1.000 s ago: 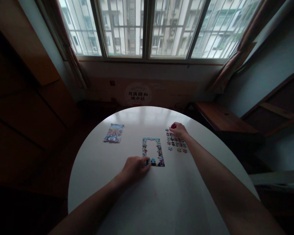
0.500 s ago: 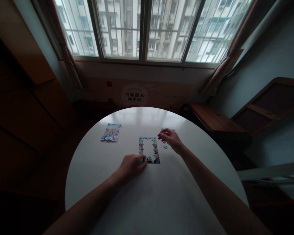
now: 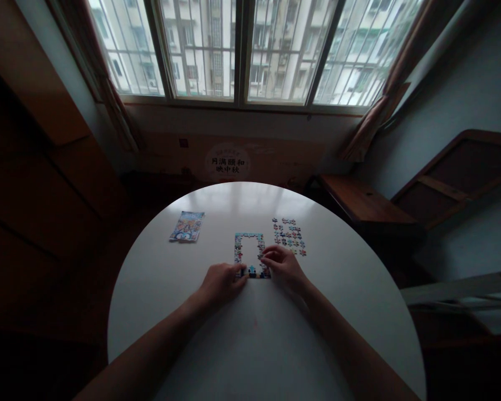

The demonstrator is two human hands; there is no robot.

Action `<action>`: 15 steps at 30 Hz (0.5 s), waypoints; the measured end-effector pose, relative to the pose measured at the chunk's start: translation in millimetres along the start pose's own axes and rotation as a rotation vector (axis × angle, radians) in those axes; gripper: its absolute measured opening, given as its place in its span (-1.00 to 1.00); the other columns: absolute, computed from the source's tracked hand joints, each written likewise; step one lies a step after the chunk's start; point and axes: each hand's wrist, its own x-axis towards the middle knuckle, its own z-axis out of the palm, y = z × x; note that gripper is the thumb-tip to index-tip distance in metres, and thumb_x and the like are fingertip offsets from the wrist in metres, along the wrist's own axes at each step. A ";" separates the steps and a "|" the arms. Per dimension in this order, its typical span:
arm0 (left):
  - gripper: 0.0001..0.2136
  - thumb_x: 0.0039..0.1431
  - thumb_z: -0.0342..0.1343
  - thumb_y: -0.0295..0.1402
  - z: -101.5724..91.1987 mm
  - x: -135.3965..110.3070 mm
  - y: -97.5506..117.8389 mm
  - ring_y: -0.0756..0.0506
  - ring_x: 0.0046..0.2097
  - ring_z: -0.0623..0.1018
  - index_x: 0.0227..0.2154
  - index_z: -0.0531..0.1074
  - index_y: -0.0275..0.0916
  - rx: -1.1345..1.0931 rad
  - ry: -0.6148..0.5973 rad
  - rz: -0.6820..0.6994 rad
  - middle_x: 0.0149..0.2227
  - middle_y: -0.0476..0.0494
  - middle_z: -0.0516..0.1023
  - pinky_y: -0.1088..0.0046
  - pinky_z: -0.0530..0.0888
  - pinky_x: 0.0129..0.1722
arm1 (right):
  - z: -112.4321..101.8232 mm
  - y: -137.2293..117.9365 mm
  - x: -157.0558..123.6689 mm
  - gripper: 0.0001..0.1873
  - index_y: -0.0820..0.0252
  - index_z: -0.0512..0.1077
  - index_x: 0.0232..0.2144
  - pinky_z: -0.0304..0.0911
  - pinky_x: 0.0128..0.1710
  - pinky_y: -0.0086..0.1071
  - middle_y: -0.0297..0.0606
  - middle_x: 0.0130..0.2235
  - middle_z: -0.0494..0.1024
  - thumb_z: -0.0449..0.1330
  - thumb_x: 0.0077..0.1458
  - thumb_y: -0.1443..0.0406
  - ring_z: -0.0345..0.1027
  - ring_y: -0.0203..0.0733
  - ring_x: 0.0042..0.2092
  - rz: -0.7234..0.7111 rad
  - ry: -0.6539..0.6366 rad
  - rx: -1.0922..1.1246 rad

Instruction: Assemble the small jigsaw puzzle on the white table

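Observation:
A partly assembled jigsaw puzzle (image 3: pixel 237 245) lies on the round white table (image 3: pixel 217 345), its colourful border joined round a bare white middle. A light-blue piece (image 3: pixel 251 269) sits inside the bottom edge. My left hand (image 3: pixel 222 280) is closed at the puzzle's lower left corner, thumb and forefinger on it. Over the right border hovers my right hand (image 3: pixel 284 267), thumb and fingertips pinched together on a small puzzle piece (image 3: pixel 262 256), mostly hidden by the fingers. Loose puzzle pieces (image 3: pixel 291 235) lie in rough rows just beyond that hand.
A colourful picture sheet (image 3: pixel 187 226) lies at the table's left. Beyond the right rim stands a wooden bench (image 3: pixel 359 200). A barred window (image 3: pixel 242 55) and a printed box panel (image 3: pixel 229 161) are across from me.
My right hand has come back from the loose pieces, moving nearer and slightly left to the puzzle's right border. The loose pieces are now uncovered. My left hand stays at the corner.

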 end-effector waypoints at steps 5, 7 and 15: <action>-0.68 0.16 -0.02 -0.17 -1.2 -0.4 0.6 -0.09 -0.28 0.55 -0.05 0.44 -0.03 -0.013 -0.011 -0.013 -0.30 -0.09 0.60 0.51 0.32 -0.31 | 4.4 0.3 -4.5 -0.71 0.23 0.47 -0.44 0.25 -0.48 -0.42 -0.32 -0.52 0.50 0.32 -0.16 0.13 0.34 -0.30 -0.49 -0.022 0.007 -0.095; -0.68 0.16 -0.01 -0.18 -2.0 -0.7 1.5 -0.08 -0.29 0.55 -0.06 0.44 -0.04 -0.016 -0.012 -0.018 -0.31 -0.09 0.60 0.52 0.32 -0.32 | 5.9 0.7 -5.6 -0.72 0.24 0.49 -0.44 0.25 -0.48 -0.41 -0.29 -0.51 0.51 0.31 -0.14 0.13 0.34 -0.29 -0.49 -0.031 0.011 -0.140; -0.67 0.15 0.00 -0.20 -3.5 -0.9 1.9 -0.09 -0.28 0.54 -0.03 0.43 -0.05 -0.015 -0.033 -0.031 -0.31 -0.10 0.60 0.50 0.33 -0.30 | 6.6 -2.9 -7.7 -0.80 0.20 0.53 -0.41 0.31 -0.32 -0.33 -0.23 -0.40 0.56 0.23 -0.06 0.19 0.42 -0.19 -0.35 -0.103 0.020 -0.276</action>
